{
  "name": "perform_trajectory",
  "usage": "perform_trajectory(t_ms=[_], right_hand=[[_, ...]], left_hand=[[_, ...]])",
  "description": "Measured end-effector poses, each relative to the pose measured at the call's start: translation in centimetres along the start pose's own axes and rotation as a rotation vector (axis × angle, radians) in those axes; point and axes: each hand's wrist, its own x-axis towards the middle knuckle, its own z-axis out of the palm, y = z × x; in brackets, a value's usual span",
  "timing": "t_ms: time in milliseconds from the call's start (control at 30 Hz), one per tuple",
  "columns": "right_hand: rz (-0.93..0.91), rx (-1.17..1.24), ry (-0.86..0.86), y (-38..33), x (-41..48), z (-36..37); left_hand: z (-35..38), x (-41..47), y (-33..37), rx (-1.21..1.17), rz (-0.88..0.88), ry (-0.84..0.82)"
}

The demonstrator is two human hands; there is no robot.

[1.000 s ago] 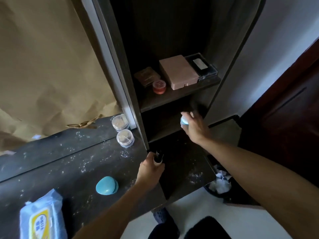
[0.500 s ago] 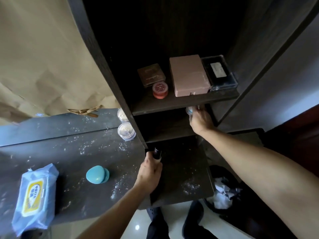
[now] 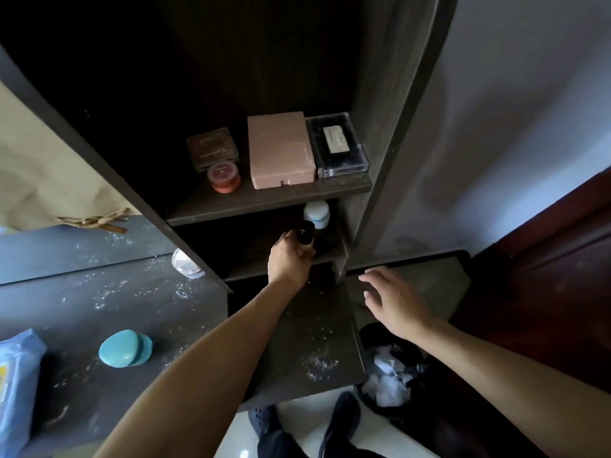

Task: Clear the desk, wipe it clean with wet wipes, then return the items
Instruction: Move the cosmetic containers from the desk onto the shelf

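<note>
Since the earlier frames, the left hand (image 3: pixel 289 259) has carried the small dark bottle (image 3: pixel 306 233) from above the worktop (image 3: pixel 99 312) into the lower shelf (image 3: pixel 281 261) of the cabinet, and the right hand (image 3: pixel 393 300) has let go of the white-capped jar (image 3: pixel 316 213) and drawn back. Left hand: clenched around the dark bottle, which stands just in front of the jar at the right end of the lower shelf. Right hand: released, fingers spread, empty, over the worktop's right edge. Upper shelf (image 3: pixel 264 200) carries a brown compact (image 3: pixel 211 149), a red round tin (image 3: pixel 224 175), a pink box (image 3: pixel 280 149) and a clear black case (image 3: pixel 337 143), left to right. Worktop, dusted with white powder, carries a teal egg-shaped case (image 3: pixel 124 348) near the front edge, a wet wipes pack (image 3: pixel 16 388) at the left edge, and a clear round jar (image 3: pixel 186 267) against the cabinet's side panel.
</note>
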Motion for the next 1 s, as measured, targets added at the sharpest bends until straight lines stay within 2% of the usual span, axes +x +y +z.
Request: perform_trajectory(t_ms=[233, 467, 700, 1000], right_hand=[[0.146, -0.010, -0.036, 4.3, -2.8, -0.9], [0.138, -0.017, -0.091, 4.0, -3.3, -0.4], [-0.040, -0.036, -0.221, -2.1, -0.5, 1.1], [-0.373, 0.088, -0.339, -15.3, 4.3, 6.5]], left_hand=[[4.3, 2.7, 2.0, -0.014, 0.035, 0.057], [3.0, 1.4, 1.4, 0.015, 0.004, 0.061], [-3.4, -4.7, -3.7, 0.030, -0.023, 0.175], [-15.3, -12.8, -15.3, 0.221, -0.351, 0.314]])
